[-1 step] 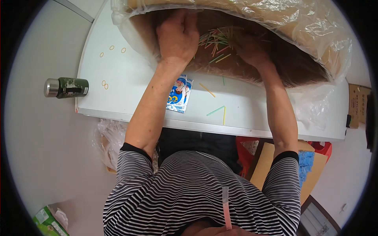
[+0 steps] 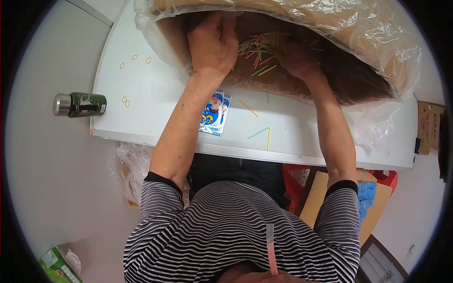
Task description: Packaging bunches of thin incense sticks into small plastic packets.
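A large cardboard box [image 2: 283,79] lined with clear plastic gapes toward me on the table. Inside lies a loose pile of thin straws [image 2: 257,46] in green, yellow and pink. My left hand [image 2: 213,47] reaches to the upper rim of the opening, its fingers bent and closed at the plastic bag's edge [image 2: 243,10]; the fingertips are partly hidden. Deeper in shadow, my right hand [image 2: 298,59] is at the right side of the pile, touching straws. How far its fingers are closed does not show.
A blue and white packet [image 2: 218,113] lies beside my left forearm. Several straws [image 2: 248,108] are scattered on the white table [image 2: 155,108]. Rubber bands [image 2: 134,57] and a green flask [image 2: 88,105] are at the left. Below the table's right edge stands a cardboard box [image 2: 315,198].
My right hand and forearm have shifted very slightly to the left. My left hand stays where it was.
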A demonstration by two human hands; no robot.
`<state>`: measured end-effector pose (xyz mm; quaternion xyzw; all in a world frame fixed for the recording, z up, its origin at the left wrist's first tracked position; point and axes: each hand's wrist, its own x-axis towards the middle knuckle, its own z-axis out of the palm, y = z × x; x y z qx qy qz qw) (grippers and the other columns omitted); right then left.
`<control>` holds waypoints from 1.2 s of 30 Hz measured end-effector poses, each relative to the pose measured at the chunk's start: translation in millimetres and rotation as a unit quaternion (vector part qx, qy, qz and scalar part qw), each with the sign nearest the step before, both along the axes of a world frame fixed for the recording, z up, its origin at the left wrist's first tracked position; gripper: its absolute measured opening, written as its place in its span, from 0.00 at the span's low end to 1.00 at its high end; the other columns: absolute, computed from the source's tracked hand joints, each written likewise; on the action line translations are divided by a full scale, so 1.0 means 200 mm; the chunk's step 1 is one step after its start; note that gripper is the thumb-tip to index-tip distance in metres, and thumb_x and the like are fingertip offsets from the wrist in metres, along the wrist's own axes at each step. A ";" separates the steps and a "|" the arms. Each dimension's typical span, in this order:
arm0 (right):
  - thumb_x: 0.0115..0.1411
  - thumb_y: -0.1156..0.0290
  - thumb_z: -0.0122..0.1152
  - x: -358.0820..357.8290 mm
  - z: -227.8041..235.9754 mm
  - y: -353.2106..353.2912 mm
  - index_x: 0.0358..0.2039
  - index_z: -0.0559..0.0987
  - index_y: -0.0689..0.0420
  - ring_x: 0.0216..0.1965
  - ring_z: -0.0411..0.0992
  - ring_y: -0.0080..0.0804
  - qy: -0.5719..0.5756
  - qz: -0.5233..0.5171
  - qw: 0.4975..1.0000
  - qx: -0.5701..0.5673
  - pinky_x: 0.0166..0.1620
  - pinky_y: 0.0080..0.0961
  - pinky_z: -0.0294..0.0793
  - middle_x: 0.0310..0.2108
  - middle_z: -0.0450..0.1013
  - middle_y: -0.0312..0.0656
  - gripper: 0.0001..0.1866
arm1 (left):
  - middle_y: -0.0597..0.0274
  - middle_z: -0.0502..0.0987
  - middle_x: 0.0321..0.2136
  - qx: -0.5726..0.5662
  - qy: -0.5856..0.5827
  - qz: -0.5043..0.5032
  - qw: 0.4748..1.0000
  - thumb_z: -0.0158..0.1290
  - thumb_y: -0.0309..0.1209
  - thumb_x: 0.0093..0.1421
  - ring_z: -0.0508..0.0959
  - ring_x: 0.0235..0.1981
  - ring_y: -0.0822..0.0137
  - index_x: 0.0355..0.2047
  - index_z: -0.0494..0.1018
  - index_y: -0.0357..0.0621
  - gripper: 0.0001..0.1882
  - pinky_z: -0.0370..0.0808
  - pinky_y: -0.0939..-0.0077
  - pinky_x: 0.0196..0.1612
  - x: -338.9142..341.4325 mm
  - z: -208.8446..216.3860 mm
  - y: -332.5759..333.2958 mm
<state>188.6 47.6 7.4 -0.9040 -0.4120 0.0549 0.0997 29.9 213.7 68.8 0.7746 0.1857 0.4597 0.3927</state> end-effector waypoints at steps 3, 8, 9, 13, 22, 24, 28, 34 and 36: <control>0.61 0.53 0.56 0.02 -0.07 0.02 0.45 0.78 0.61 0.45 0.75 0.50 -0.178 0.043 0.982 0.049 0.53 0.41 0.71 0.37 0.77 0.56 0.24 | 0.46 0.77 0.24 0.008 0.003 -0.017 1.000 0.52 0.30 0.61 0.79 0.28 0.44 0.33 0.77 0.41 0.07 0.74 0.56 0.32 0.01 0.01 0.00; 0.59 0.63 0.58 -0.04 0.22 0.19 0.54 0.73 0.60 0.50 0.73 0.47 0.213 -0.073 0.966 -0.130 0.54 0.39 0.71 0.45 0.75 0.56 0.24 | 0.45 0.78 0.25 0.071 0.000 0.004 0.997 0.52 0.30 0.60 0.78 0.29 0.44 0.34 0.78 0.41 0.07 0.75 0.57 0.33 0.00 -0.02 0.05; 0.59 0.63 0.58 -0.02 0.20 0.19 0.54 0.73 0.60 0.50 0.73 0.47 0.211 -0.074 0.966 -0.131 0.54 0.39 0.71 0.45 0.75 0.56 0.24 | 0.45 0.78 0.26 0.067 -0.010 -0.001 0.998 0.52 0.30 0.60 0.78 0.29 0.43 0.34 0.78 0.41 0.08 0.75 0.57 0.34 0.00 -0.02 0.04; 0.59 0.70 0.57 0.09 -0.02 0.10 0.57 0.71 0.54 0.52 0.71 0.39 0.161 0.051 0.985 0.033 0.54 0.35 0.72 0.48 0.73 0.52 0.24 | 0.45 0.79 0.27 0.021 0.013 -0.022 0.999 0.52 0.30 0.60 0.78 0.31 0.42 0.35 0.78 0.41 0.08 0.75 0.56 0.35 0.00 0.02 0.02; 0.61 0.72 0.54 0.25 -0.22 -0.02 0.56 0.73 0.55 0.42 0.71 0.30 0.301 0.100 0.909 0.270 0.47 0.29 0.73 0.43 0.75 0.47 0.21 | 0.43 0.78 0.27 0.038 0.000 -0.002 0.999 0.51 0.29 0.59 0.78 0.31 0.41 0.34 0.78 0.42 0.08 0.76 0.54 0.36 0.02 0.00 0.03; 0.61 0.73 0.53 0.24 -0.19 0.01 0.55 0.74 0.56 0.38 0.72 0.33 0.157 0.133 0.963 0.173 0.45 0.31 0.74 0.40 0.76 0.48 0.20 | 0.42 0.78 0.30 0.022 0.071 -0.001 0.997 0.52 0.31 0.60 0.78 0.36 0.41 0.35 0.78 0.40 0.08 0.75 0.53 0.41 0.01 0.01 0.04; 0.62 0.72 0.53 0.17 -0.09 0.05 0.54 0.74 0.58 0.41 0.73 0.45 -0.033 0.168 0.981 0.090 0.48 0.37 0.73 0.42 0.75 0.53 0.19 | 0.39 0.77 0.39 0.039 0.063 -0.012 0.997 0.54 0.32 0.59 0.75 0.41 0.38 0.41 0.75 0.38 0.12 0.73 0.50 0.46 -0.02 -0.03 0.04; 0.63 0.70 0.52 0.21 -0.02 -0.03 0.55 0.73 0.58 0.49 0.71 0.57 -0.006 0.101 0.993 0.064 0.53 0.43 0.70 0.47 0.74 0.57 0.19 | 0.40 0.70 0.51 0.121 -0.014 0.028 0.992 0.60 0.31 0.56 0.74 0.43 0.37 0.53 0.68 0.38 0.25 0.73 0.50 0.47 -0.12 -0.06 -0.09; 0.64 0.70 0.52 0.22 0.00 -0.06 0.55 0.72 0.58 0.48 0.71 0.57 -0.024 0.087 0.994 0.066 0.53 0.43 0.70 0.47 0.73 0.58 0.19 | 0.42 0.73 0.46 0.118 -0.028 0.046 0.992 0.60 0.29 0.56 0.75 0.42 0.41 0.53 0.69 0.37 0.25 0.75 0.55 0.44 -0.16 -0.04 -0.15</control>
